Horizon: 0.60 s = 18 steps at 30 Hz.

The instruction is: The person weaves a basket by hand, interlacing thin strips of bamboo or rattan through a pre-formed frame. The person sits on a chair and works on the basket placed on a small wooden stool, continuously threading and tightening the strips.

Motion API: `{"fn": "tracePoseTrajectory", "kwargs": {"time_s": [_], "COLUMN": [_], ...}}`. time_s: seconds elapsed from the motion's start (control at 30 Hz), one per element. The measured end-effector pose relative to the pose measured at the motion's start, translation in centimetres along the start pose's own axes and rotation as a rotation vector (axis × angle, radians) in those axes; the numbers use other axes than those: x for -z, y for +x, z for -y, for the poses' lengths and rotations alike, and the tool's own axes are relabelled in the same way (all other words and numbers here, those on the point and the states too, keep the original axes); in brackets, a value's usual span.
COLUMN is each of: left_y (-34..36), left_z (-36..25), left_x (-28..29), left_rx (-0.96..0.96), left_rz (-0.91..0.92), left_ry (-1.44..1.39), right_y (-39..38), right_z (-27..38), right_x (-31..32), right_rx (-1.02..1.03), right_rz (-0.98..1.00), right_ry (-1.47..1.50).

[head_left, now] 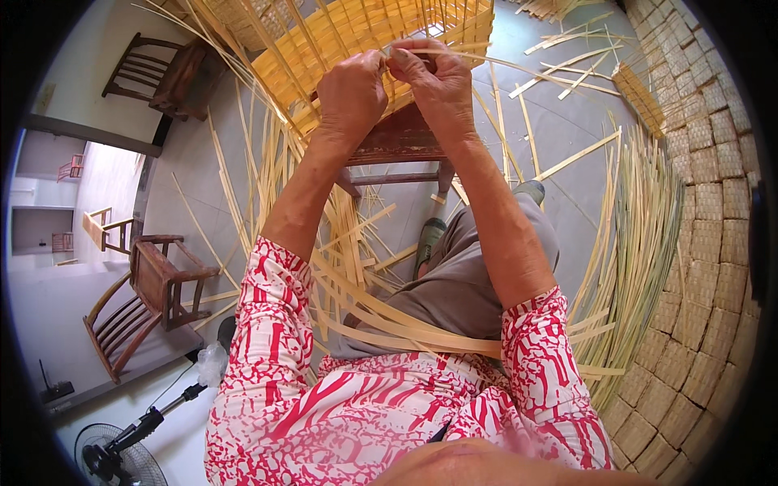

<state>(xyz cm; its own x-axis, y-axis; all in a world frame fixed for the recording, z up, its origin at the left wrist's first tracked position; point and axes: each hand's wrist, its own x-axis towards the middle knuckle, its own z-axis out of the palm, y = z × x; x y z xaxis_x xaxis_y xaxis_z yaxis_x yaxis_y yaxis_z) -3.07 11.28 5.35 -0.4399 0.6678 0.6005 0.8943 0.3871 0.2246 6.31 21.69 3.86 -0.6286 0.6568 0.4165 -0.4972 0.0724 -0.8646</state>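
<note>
Red-and-white patterned sleeves [267, 324] nearest, forearms reaching up and forward | wooden chairs [154, 283] far left on the floor | left hand [350, 91] curled, fingers pinching a bamboo strip [454, 55] | right hand [433, 77] pressed against it, pinching the same strip at the woven basket [356, 32] on a red stool [401, 142] | bundle of strips [640, 235] right | stacked woven mats [705, 243] far right.

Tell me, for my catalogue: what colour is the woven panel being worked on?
Golden yellow woven panel, clearest in the head view.
</note>
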Motion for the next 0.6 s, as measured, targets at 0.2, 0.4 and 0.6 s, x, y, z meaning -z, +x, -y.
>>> {"fn": "tracePoseTrajectory", "kwargs": {"time_s": [0.2, 0.4, 0.6], "left_y": [-1.0, -5.1, -7.7], "left_z": [2.1, 5.0, 4.9], "left_x": [1.3, 5.4, 4.6], "left_rx": [0.057, 0.083, 0.065], "left_rz": [0.056, 0.134, -0.109], "left_ry": [-0.011, -0.214, -0.201], "right_y": [-1.5, -4.1, -5.0], "right_z": [0.3, -1.9, -2.1], "right_x": [1.1, 3.7, 3.4], "right_rx": [-0.229, -0.579, -0.569], "right_rz": [-0.007, -0.086, -0.071], "right_ry": [0.061, 0.299, 0.359]}}
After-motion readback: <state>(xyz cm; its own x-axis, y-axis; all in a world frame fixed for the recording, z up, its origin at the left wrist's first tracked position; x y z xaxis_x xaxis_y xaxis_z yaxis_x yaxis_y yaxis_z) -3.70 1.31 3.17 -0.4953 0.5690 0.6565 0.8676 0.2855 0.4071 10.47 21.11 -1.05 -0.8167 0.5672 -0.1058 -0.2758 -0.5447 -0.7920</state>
